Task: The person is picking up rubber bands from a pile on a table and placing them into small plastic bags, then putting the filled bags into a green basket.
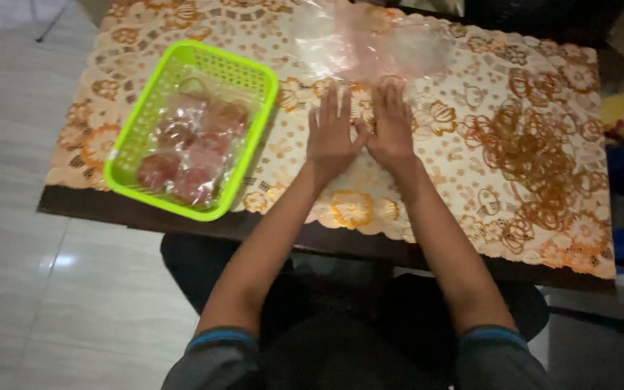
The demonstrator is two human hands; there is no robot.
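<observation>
Both hands, left hand point(331, 137), right hand point(391, 130), spread flat on lacy tablecloth point(471, 144); crinkled, seemingly clear plastic bags point(384, 47) beyond fingertips.

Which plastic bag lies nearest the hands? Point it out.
The empty clear bag lying flat on the tablecloth, just beyond the fingertips of the left hand and the right hand. The other bags are filled and sit in the green basket.

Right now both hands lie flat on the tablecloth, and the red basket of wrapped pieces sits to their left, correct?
Not quite: the basket is bright green, not red. The head view shows it. The rest holds: left hand and right hand lie flat on the tablecloth, basket to their left.
</observation>
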